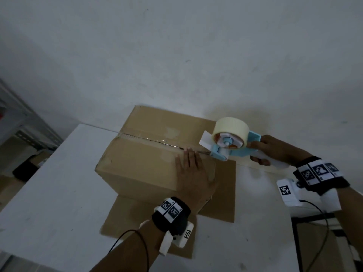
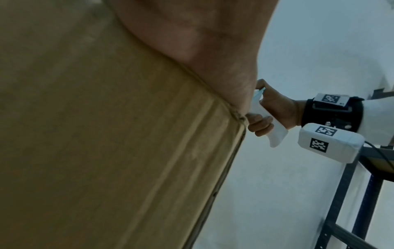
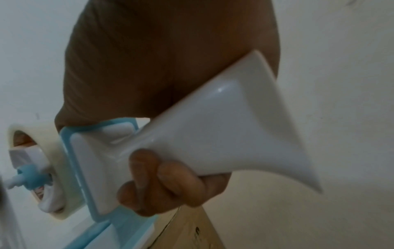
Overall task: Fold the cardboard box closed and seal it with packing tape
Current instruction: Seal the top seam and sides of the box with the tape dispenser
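A closed cardboard box [image 1: 145, 160] sits on the white table [image 1: 49, 203], with clear tape along most of its top seam. My left hand [image 1: 191, 169] lies flat on the box top near the right edge, fingers straight, pressing the flap beside the seam; its palm [image 2: 192, 42] fills the top of the left wrist view over the box [image 2: 106, 151]. My right hand [image 1: 269, 149] grips the white handle of a blue tape dispenser [image 1: 231, 142], whose roller end touches the seam at the box's right edge. The handle [image 3: 224, 128] and roll [image 3: 42, 168] show in the right wrist view.
A flat cardboard sheet [image 1: 220, 203] lies under the box on the table. A dark metal shelf frame [image 2: 345, 202] stands to the right of the table. Grey shelving [image 1: 23, 134] is at the far left. A white wall is behind.
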